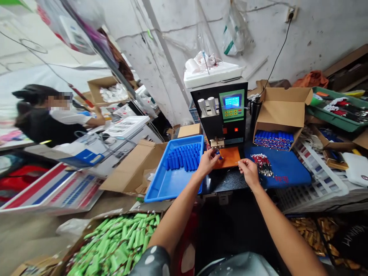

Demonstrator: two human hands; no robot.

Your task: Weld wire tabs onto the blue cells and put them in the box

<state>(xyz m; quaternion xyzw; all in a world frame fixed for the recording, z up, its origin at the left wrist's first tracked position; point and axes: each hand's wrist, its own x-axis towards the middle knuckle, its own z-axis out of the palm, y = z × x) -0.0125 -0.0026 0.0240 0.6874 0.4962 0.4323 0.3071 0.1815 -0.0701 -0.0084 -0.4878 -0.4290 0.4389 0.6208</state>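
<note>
My left hand is closed on a blue cylinder, under the metal tips of a black machine with a lit screen. To its right, over the edge of the orange pad, my right hand has its fingers pinched together; what they hold is too small to make out. A blue tray with several upright blue cylinders lies left of my left hand. Right of my right hand, a bunch of red and black wires rests on a blue mat.
An open cardboard box of blue cylinders stands behind the mat. Green wrapped packs fill a box at the lower left. A cardboard box sits left of the tray. Another person works at a table on the far left.
</note>
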